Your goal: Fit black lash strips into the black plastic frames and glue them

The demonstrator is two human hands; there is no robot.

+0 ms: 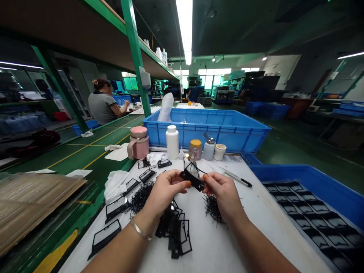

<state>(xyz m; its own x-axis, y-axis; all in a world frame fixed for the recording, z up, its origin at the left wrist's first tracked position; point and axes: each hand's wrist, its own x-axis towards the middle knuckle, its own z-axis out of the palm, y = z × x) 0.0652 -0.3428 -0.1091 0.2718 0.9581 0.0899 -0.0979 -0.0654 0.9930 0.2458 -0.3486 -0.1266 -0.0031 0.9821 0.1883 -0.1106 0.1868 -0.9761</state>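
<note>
My left hand (165,189) and my right hand (223,191) hold one thin black plastic frame (193,177) between them, above the white table (227,242). Both hands pinch it with thumb and fingers, the left on its left end, the right on its right end. Below my left wrist lies a pile of similar black frames (174,231). Heaps of black trimmed strips (140,197) lie to the left, and a smaller heap (213,208) sits under my right hand.
A blue bin (327,185) at the right holds rows of black parts. A larger blue crate (207,129) stands behind. A pink mug (138,143), white bottle (172,141), small jars (195,149) and a pen (236,177) sit near it. A seated person (104,102) works at far left.
</note>
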